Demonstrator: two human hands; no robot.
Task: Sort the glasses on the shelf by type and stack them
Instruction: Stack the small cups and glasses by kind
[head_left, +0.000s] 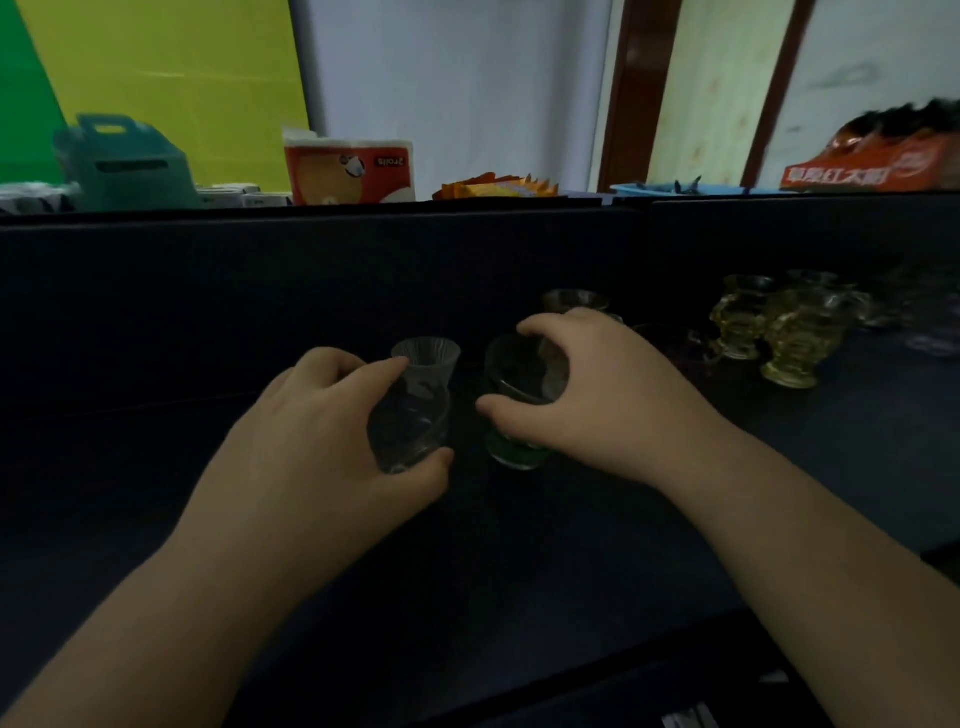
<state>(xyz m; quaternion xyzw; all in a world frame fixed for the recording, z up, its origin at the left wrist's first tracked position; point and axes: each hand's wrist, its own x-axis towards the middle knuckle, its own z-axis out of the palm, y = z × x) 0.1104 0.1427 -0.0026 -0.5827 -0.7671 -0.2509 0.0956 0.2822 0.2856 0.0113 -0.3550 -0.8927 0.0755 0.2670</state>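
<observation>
Two glasses were in hand at once, both near the middle of the dark shelf (571, 545). Left hand (311, 436) had fingers and thumb curled round the clear waisted glass (415, 410), thumb low by the base, fingertips at the narrow neck under the flared rim. Right hand (597, 389) came over the top of the green-based tumbler (514, 405) just at 3 o'clock of the clear one, fingers arched over the far rim and thumb on the near rim, so a claw grip from above; the two glasses were close but apart. More stock sat at about 2 o'clock: amber footed glasses (779, 332) clustered together, and a brownish glass (574, 300) just behind the right hand (details there too dim to sort by type). Judgement: small thin glass, light, rigid, smooth and likely slippery, chips if knocked rim to rim. Clear one best held at the waist, where the shape keeps it from sliding; tumbler better by the sidewall than by the rim when stacking, and lowered straight.
</observation>
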